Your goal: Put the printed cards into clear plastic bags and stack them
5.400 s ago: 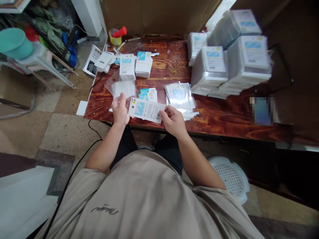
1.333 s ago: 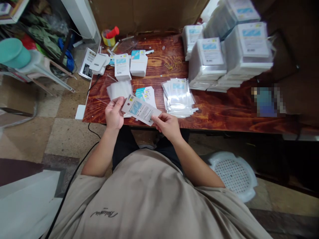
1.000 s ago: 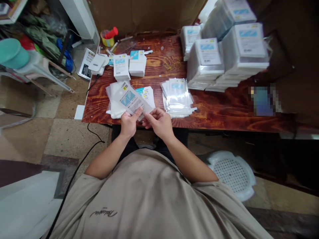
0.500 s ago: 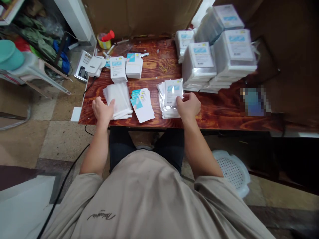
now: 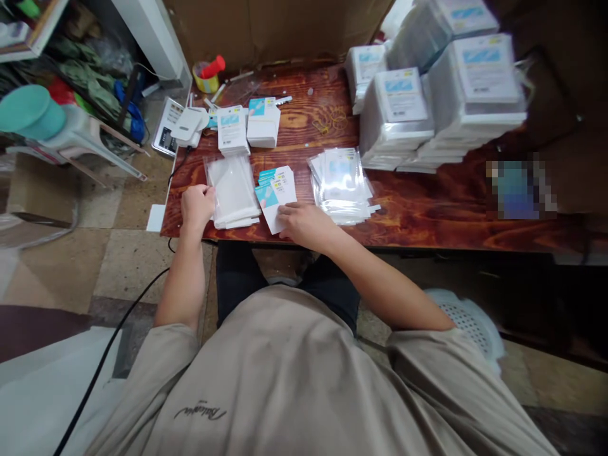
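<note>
Brown cardboard closes off the far side of a glossy, red-brown wooden tabletop with dark grain. Half a second ago the right hand was on the pile of filled sleeves; now it has crossed to the fanned cards, its fingers on their near right corner, though whether they pinch a card cannot be told. Further back, both hands were holding a printed packet above the near edge; that packet is out of them now. The left hand stays beside the clear sleeves, fingers curled at the left edge of the stack; whether they grasp a sleeve is hidden. The fanned cards lie between the clear sleeves and the filled sleeves, mostly white, with teal panels and small yellow marks toward their far ends. The clear sleeves are milky and translucent, stacked slightly unevenly near the front edge. The filled sleeves look glossy, with a blue-printed card showing through the top and loose edges jutting out to the right. Behind the fanned cards stand two card stacks, and tall packet stacks rise at the right rear, near thin yellow bands.
</note>
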Demonstrator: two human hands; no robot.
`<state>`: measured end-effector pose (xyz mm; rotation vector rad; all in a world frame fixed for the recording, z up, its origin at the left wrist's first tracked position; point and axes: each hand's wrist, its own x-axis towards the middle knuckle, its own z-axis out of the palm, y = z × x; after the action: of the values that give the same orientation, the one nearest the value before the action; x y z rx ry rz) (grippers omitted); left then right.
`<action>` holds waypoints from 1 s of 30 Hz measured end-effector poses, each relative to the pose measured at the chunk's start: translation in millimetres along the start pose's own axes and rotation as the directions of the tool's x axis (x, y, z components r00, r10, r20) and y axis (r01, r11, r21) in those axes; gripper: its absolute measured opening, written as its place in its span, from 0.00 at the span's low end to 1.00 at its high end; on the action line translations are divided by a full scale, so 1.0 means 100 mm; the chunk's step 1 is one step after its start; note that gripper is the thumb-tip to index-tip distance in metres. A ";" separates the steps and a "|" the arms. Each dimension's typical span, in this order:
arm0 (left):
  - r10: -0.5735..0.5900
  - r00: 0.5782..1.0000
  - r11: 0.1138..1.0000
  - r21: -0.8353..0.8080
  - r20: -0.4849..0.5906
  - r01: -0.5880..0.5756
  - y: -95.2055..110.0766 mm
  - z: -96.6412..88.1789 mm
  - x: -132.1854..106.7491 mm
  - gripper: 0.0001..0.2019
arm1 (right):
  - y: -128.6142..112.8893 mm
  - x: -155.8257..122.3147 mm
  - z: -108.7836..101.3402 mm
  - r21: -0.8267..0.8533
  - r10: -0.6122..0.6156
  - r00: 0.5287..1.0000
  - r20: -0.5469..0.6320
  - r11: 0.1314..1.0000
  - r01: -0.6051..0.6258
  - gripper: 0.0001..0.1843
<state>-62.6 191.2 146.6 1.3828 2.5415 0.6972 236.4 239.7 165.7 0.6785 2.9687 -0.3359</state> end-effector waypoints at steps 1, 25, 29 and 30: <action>0.041 0.997 0.999 -0.006 -0.065 -0.041 0.01 0.00 -0.02 0.13 | 0.00 -0.01 -0.02 -0.011 -0.008 0.999 0.034 1.000 0.009 0.11; -0.233 0.951 0.131 -0.962 0.204 0.239 0.81 0.40 -0.40 0.13 | -0.06 -0.65 0.06 0.996 0.674 0.734 -0.086 0.028 0.090 0.16; -0.217 0.955 0.122 -0.965 0.202 0.232 0.85 0.30 -0.45 0.14 | -0.04 -0.73 0.02 0.989 0.715 0.685 -0.143 0.084 0.119 0.15; -0.212 0.954 0.116 -0.964 0.210 0.238 0.86 0.28 -0.47 0.15 | -0.03 -0.70 0.03 0.991 0.713 0.688 -0.134 0.103 0.087 0.16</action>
<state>38.2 201.2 159.8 0.4201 1.3962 1.7876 298.0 206.6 172.2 1.8673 2.3325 -2.5910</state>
